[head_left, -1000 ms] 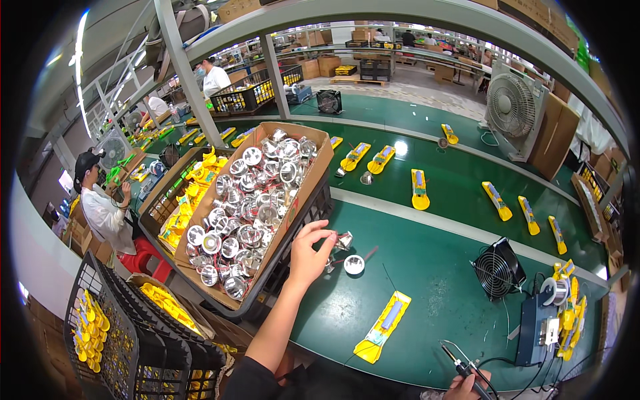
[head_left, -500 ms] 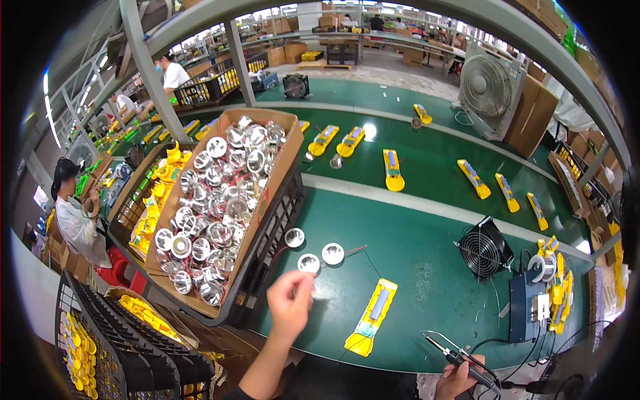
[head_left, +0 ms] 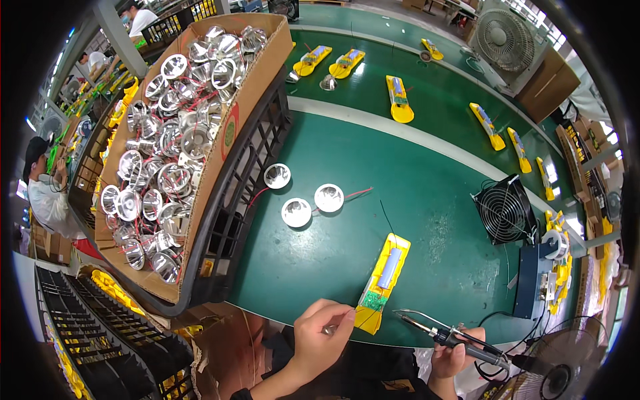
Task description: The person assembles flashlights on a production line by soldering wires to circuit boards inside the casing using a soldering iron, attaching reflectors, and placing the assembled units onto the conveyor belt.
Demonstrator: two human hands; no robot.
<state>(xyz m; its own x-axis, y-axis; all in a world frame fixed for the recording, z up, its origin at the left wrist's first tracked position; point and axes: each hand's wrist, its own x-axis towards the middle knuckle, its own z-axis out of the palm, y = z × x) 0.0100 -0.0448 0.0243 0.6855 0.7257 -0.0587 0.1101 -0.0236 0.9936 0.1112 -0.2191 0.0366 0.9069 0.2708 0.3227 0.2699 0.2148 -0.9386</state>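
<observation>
In my right hand [head_left: 457, 353] is a soldering iron [head_left: 475, 351], its tip toward the lower end of a yellow flashlight housing [head_left: 369, 320]. A thin metal tube runs along the iron. The housing lies tilted on the bench, bearing a blue-purple cylindrical battery [head_left: 389, 268] and a green circuit board [head_left: 375, 301]. Thumb and forefinger of my left hand [head_left: 323, 337] pinch together at the housing's lower left edge, near a thin wire. What they hold is too small to make out. Three silver reflector cups [head_left: 296, 212] with red wires lie farther up the bench.
A cardboard box [head_left: 230, 127] heaped with reflector cups sits on a black crate at left. Beyond the bench, yellow housings [head_left: 400, 100] lie along a green conveyor. At right stand a black fan [head_left: 503, 212], a blue soldering station [head_left: 530, 280] and a solder spool [head_left: 555, 245]. Co-workers are at far left.
My left hand has moved from beside the reflector cups down to the housing's lower end. The soldering iron is now nearer the housing. The whole view has tilted downward.
</observation>
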